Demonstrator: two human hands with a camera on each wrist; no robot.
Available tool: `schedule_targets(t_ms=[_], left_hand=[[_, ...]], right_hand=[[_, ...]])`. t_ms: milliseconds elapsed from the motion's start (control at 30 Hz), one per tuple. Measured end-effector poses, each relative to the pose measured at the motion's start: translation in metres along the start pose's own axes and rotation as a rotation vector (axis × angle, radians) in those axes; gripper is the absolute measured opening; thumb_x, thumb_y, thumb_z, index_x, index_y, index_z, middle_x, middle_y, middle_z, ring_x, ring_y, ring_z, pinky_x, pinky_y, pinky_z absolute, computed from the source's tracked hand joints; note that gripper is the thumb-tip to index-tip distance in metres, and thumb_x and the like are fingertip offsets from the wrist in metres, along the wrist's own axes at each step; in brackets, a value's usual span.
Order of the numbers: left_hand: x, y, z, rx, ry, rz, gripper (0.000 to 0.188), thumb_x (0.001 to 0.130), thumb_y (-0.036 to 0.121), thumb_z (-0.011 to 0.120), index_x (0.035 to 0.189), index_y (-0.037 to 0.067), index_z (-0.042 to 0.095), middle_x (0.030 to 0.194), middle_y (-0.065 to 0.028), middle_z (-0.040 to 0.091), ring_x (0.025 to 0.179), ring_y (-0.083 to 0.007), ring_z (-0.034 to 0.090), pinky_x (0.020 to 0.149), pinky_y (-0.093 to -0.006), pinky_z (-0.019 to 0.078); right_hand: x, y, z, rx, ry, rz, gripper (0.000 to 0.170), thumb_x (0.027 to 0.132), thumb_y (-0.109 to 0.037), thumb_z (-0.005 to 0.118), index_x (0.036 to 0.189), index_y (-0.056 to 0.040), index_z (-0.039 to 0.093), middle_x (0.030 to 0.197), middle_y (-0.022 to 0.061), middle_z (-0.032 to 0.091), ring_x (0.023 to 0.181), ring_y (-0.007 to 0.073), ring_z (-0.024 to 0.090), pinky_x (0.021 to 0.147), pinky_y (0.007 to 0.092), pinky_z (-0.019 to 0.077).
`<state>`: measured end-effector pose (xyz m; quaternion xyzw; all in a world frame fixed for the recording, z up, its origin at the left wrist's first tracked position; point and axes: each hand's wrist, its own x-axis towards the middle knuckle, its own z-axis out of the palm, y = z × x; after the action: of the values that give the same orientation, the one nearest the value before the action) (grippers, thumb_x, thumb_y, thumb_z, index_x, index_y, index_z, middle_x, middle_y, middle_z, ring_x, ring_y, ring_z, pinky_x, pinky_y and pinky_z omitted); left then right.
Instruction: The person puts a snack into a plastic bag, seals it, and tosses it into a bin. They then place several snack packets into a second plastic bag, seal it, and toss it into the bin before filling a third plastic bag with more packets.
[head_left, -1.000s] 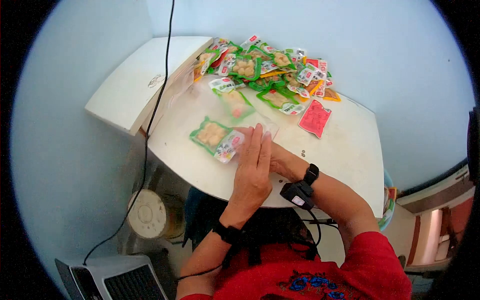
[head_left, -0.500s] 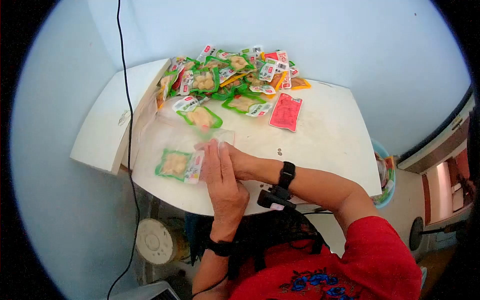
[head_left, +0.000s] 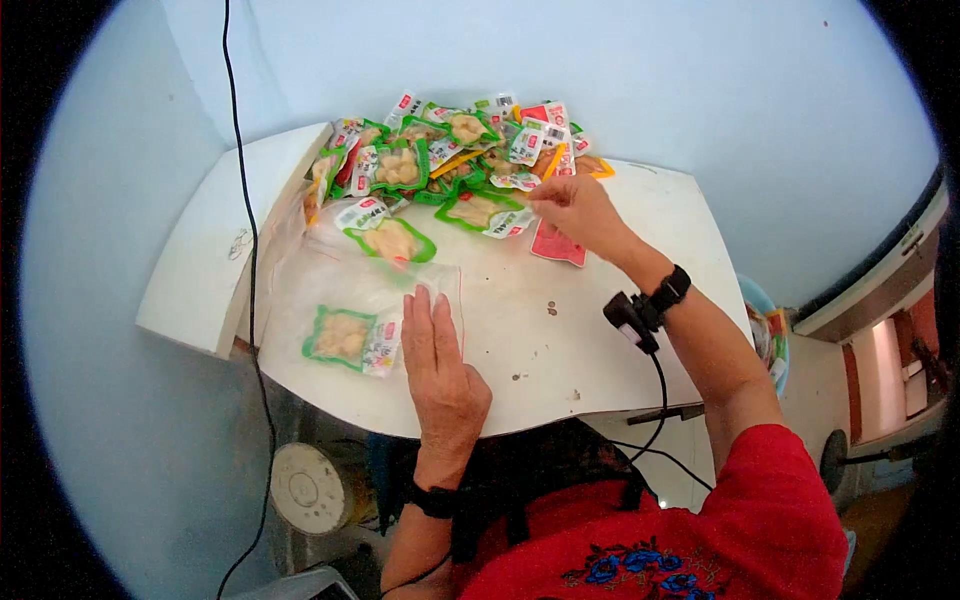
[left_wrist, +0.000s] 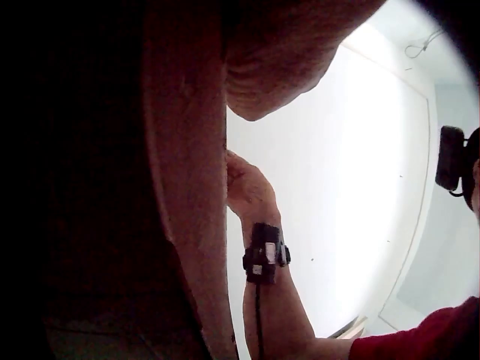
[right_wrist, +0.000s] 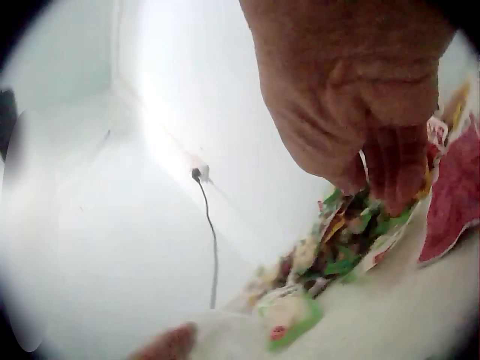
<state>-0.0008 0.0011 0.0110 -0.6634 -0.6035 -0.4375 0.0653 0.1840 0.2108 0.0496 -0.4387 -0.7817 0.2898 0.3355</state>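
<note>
My left hand [head_left: 440, 370] lies with straight fingers on the near right end of a clear plastic bag [head_left: 285, 285]. Through the film shows a green-edged food packet [head_left: 342, 335] with pale pieces inside. Farther back, my right hand [head_left: 585, 215] hovers above a red packet [head_left: 556, 246], partly covering it. Its bent fingertips come right by the white end of a green-edged packet [head_left: 480, 210]. In the right wrist view, thumb and fingers point down with a gap between them. Another green-edged packet [head_left: 390, 240] sits at the bag's far side.
Several green, orange and red packets [head_left: 400, 165] are heaped against the wall. A white board [head_left: 220, 240] stands along the table's left side, crossed by a hanging black cord [head_left: 250, 200]. Below the right edge is a blue tub [head_left: 782, 350] with wrappers.
My right hand has left the left hand's side and moved away to the back right, over the red packet. The left hand stays on the bag. The head view has shifted.
</note>
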Motion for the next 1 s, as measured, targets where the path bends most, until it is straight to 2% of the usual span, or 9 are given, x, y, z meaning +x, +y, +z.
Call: schedule_targets(t_ms=[100,200,333,367,500,600,700,800,1000], left_hand=[[0.001,-0.001,0.001,-0.012,0.016,0.005,0.074,0.065,-0.014,0.041,0.138,-0.007,0.038,0.147,-0.0280,0.033,0.139,-0.0442,0.029,0.115,-0.0498,0.0250],[0.001,-0.002,0.002,0.001,0.007,0.004,0.074,0.064,-0.015,0.040,0.138,-0.007,0.039,0.147,-0.0276,0.034,0.138,-0.0445,0.030,0.115,-0.0496,0.0250],[0.002,0.000,0.001,0.019,0.018,0.012,0.074,0.064,-0.015,0.041,0.138,-0.007,0.040,0.146,-0.0271,0.035,0.138,-0.0438,0.031,0.114,-0.0500,0.0256],[0.002,-0.001,0.001,0.021,0.017,0.016,0.074,0.063,-0.015,0.041,0.137,-0.007,0.040,0.146,-0.0271,0.035,0.138,-0.0436,0.031,0.114,-0.0501,0.0259],[0.001,-0.005,0.004,0.021,0.036,0.038,0.074,0.063,-0.015,0.042,0.137,-0.007,0.041,0.146,-0.0262,0.035,0.138,-0.0429,0.032,0.114,-0.0504,0.0265],[0.002,-0.005,0.004,0.011,0.039,0.026,0.074,0.064,-0.014,0.043,0.138,-0.006,0.040,0.147,-0.0254,0.035,0.138,-0.0433,0.032,0.114,-0.0505,0.0263],[0.001,-0.005,0.003,0.016,0.038,-0.003,0.073,0.065,-0.014,0.043,0.137,-0.007,0.040,0.148,-0.0251,0.034,0.138,-0.0430,0.031,0.115,-0.0504,0.0257],[0.001,-0.003,0.001,0.014,0.032,-0.023,0.072,0.066,-0.013,0.043,0.137,-0.007,0.040,0.148,-0.0253,0.034,0.139,-0.0432,0.030,0.115,-0.0503,0.0253],[0.001,-0.004,0.004,-0.026,0.072,-0.013,0.071,0.066,-0.014,0.042,0.138,-0.008,0.039,0.148,-0.0255,0.033,0.138,-0.0437,0.030,0.115,-0.0506,0.0252]], right_hand=[[0.018,0.012,0.006,-0.318,0.175,-0.118,0.028,0.079,-0.022,0.069,0.099,-0.0025,0.070,0.094,0.0201,0.066,0.090,0.0312,0.064,0.077,0.0416,0.0515],[0.034,0.016,0.025,-0.589,0.205,-0.275,0.032,0.078,-0.022,0.068,0.105,-0.0042,0.069,0.097,0.0187,0.065,0.095,0.0337,0.062,0.079,0.0426,0.0520],[0.062,0.021,0.047,-0.870,0.197,-0.266,0.024,0.080,-0.014,0.062,0.100,-0.0046,0.069,0.098,0.0166,0.064,0.095,0.0316,0.062,0.078,0.0425,0.0525],[0.068,0.026,0.050,-0.919,0.218,-0.283,0.016,0.078,-0.010,0.059,0.089,-0.0047,0.071,0.098,0.0149,0.064,0.096,0.0290,0.061,0.078,0.0422,0.0524],[0.073,0.037,0.043,-1.010,0.345,-0.498,0.012,0.077,-0.010,0.059,0.079,-0.0049,0.070,0.090,0.0120,0.065,0.089,0.0295,0.063,0.072,0.0424,0.0525],[0.062,0.020,0.022,-0.809,0.427,-0.561,0.013,0.079,-0.011,0.061,0.078,-0.0013,0.069,0.080,0.0113,0.066,0.079,0.0299,0.064,0.069,0.0411,0.0520],[0.021,-0.036,-0.009,-0.478,0.365,-0.360,0.016,0.086,-0.012,0.062,0.080,0.0020,0.068,0.072,0.0082,0.067,0.066,0.0240,0.064,0.062,0.0358,0.0515],[-0.013,-0.052,-0.032,0.168,0.120,0.044,0.020,0.092,-0.014,0.061,0.084,0.0019,0.069,0.069,0.0043,0.068,0.057,0.0166,0.062,0.055,0.0309,0.0498],[-0.074,-0.061,-0.020,0.796,-0.222,0.383,0.019,0.093,-0.015,0.062,0.099,0.0017,0.068,0.086,0.0079,0.071,0.072,0.0144,0.068,0.065,0.0300,0.0561]])
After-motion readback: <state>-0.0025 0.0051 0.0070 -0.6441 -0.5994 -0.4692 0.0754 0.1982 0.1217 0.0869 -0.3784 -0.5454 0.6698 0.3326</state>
